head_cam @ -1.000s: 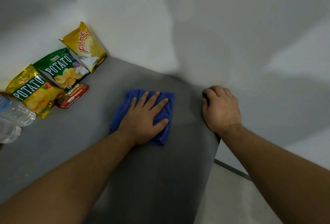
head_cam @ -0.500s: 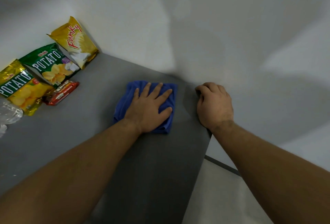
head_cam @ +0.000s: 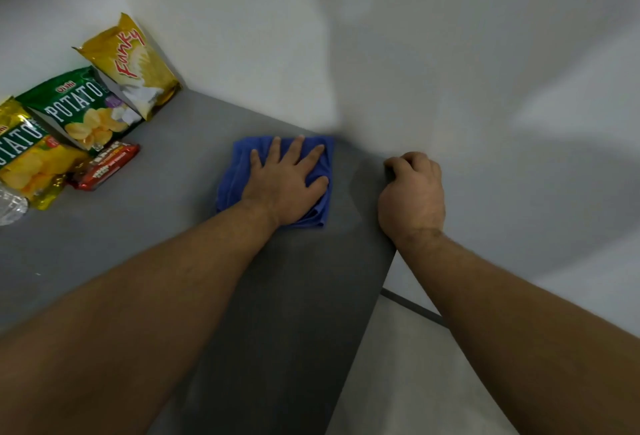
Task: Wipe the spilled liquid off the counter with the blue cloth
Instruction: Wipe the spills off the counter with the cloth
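- The left hand (head_cam: 287, 185) presses flat, fingers straight and spread, on the blue cloth (head_cam: 232, 176) near the counter (head_cam: 173, 226) far right corner.
- The right hand (head_cam: 412, 195) curls its fingers over the counter edge.

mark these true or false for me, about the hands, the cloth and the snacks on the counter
1. The left hand lies flat on the blue cloth, fingers spread. True.
2. The right hand holds the blue cloth. False: it grips the right edge of the counter, apart from the cloth.
3. The yellow Funky bag stands by the wall at the counter's back left. True.
4. The red snack packet lies under the blue cloth. False: it lies well to the left of the cloth, beside the green POTATO chip bag.
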Available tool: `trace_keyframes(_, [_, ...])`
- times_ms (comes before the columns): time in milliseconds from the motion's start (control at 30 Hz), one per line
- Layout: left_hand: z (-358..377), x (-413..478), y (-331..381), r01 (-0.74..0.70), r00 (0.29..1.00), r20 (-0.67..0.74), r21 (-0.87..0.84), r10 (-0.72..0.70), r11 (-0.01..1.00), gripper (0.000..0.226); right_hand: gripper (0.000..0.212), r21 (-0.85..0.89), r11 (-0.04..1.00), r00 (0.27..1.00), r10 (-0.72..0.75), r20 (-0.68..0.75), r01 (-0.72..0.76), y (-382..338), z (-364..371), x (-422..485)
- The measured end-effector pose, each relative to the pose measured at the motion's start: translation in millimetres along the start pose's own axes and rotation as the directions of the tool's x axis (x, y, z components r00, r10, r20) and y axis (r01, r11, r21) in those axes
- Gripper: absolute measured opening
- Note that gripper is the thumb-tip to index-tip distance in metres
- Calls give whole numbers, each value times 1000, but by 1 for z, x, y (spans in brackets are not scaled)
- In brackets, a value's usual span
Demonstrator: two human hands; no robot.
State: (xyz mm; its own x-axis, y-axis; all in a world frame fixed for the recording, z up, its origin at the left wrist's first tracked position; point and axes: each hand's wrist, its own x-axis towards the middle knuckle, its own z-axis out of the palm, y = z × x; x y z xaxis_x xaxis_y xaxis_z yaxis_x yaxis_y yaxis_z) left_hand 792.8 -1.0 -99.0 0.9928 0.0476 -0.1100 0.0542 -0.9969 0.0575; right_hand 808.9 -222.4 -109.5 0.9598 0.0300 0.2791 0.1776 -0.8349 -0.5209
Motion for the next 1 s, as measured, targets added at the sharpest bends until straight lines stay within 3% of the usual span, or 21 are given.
trace_keyframes(267, [4,-74,-6,-237,971,-40,-31,235,971,72,42,88,996,998,-11,63,6,8,-3,-4])
trace_keyframes(433, [-3,-43,-19,-21,999,24,-8,21,1000,71,39,90,996,994,-34,100,25,24,-16,-18])
trace_keyframes(533, [-3,-12,7,45,998,32,-14,-45,999,67,39,204,977,996,44,80,-60,25,-17,-23])
trace_keyframes(600, [0,-8,29,-4,1000,11,-9,5,1000,67,44,340,921,981,170,91,-191,22,-14,-24])
trace_keyframes(667, [3,-20,47,-88,996,-5,16,88,996,69,44,500,791,935,315,162,-353,17,-12,-24])
trace_keyframes(733, [5,-42,58,-181,983,-21,15,181,983,72,19,618,637,881,412,233,-461,16,-8,-30])
trace_keyframes(800, [9,-68,56,-257,966,-42,-12,256,966,71,5,623,609,865,426,266,-491,17,-5,-37])
trace_keyframes(900, [12,-96,32,-281,958,-57,-22,280,959,71,40,587,595,836,404,371,-549,22,-3,-40])
trace_keyframes(1000, [4,-84,13,-187,982,-24,-21,186,982,75,57,570,572,806,373,460,-590,29,-1,-37])
